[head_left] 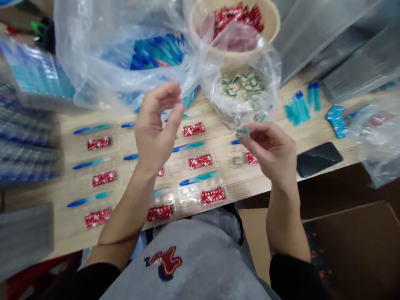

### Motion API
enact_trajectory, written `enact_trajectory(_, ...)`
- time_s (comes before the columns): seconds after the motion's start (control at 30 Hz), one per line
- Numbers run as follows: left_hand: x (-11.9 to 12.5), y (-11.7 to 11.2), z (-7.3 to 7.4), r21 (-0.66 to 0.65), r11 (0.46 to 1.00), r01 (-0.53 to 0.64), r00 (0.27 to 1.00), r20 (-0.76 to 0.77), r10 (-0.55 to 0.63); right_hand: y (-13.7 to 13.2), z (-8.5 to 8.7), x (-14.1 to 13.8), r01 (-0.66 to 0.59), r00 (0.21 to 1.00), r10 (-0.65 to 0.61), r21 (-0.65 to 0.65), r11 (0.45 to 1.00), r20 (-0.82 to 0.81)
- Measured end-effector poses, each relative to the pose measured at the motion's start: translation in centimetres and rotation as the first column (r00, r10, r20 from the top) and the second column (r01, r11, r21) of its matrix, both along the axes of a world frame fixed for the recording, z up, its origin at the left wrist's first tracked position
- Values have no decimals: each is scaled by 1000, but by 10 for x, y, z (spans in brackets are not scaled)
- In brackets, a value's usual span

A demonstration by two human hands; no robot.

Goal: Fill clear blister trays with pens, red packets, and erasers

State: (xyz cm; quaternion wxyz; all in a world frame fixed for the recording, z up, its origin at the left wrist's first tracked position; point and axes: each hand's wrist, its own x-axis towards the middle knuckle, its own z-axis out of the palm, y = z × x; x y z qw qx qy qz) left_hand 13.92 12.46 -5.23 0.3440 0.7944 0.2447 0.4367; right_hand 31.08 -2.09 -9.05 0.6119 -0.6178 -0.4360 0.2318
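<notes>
Closest to my lens is a grey garment (pixel 187 266) with a red-and-navy embroidered badge (pixel 164 262). Beyond it, the left hand (pixel 154 129) is raised and half open, its fingers curled with a gap to the thumb, and I can see nothing in its grip. The right hand (pixel 268 152) is nearly closed, pinching a small green-and-cream packet (pixel 242 133) between thumb and fingertips. That packet sits just below a clear plastic bag of similar packets (pixel 242 85), almost touching it.

Behind the bag, a tan bowl (pixel 234 21) holds red foil sachets (pixel 237 21), partly veiled by the plastic. A larger clear bag (pixel 103 54) of blue-and-teal items spreads to its left and hangs over the far edge of the worktop (pixel 40 216).

On the worktop lie neat rows of red-and-white sachets (pixel 193 129) alternating with slim blue-and-teal sticks (pixel 92 129). My view of some rows is blocked by the left hand and forearm. A clear blister strip (pixel 187 193) lies near the front edge. To the right are a loose cluster of teal pieces (pixel 296 108) and a black smartphone (pixel 319 159), face up. Stacked clear packs (pixel 28 141) fill the left side, grey metal sheets (pixel 359 50) rise at upper right, and a cardboard box (pixel 353 250) sits below the worktop.
</notes>
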Motion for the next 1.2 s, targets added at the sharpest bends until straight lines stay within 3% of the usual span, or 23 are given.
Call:
enact_trajectory(0.07, -33, -3, -11, -103, 988, -113, 993, -38, 110, -15, -14, -19, -154, 988, 152, -144, 977, -22)
enact_trajectory(0.2, -93, -23, -34, -217, 915, -340, 940, -120, 320, -32, -39, -57, -392, 919, 387, -306, 868, -80)
enact_trajectory(0.37, -136, -43, -50, -321, 814, -485, 874, -196, 444, 3, -44, -84, -408, 886, 464, -435, 803, 25)
enact_trajectory(0.43, -143, -45, -51, -349, 790, -505, 863, -191, 467, 29, -39, -93, -410, 847, 523, -507, 758, 98)
enact_trajectory(0.6, -146, -45, -46, -359, 776, -519, 853, -166, 494, 73, -28, -118, -382, 662, 716, -722, 577, 222)
enact_trajectory(0.8, -160, -44, -53, -411, 747, -523, 849, -168, 501, 84, -21, -131, -197, 445, 800, -827, 527, 403)
enact_trajectory(0.97, -173, -42, -60, -439, 720, -537, 840, -196, 506, 90, -13, -131, -214, 287, 889, -880, 423, 358)
enact_trajectory(1.07, -176, -42, -61, -438, 714, -546, 834, -209, 511, 88, -13, -133, -230, 242, 900, -880, 417, 363)
enact_trajectory(1.2, -173, -41, -62, -454, 712, -536, 841, -213, 497, 80, -18, -137, -222, 299, 853, -839, 497, 427)
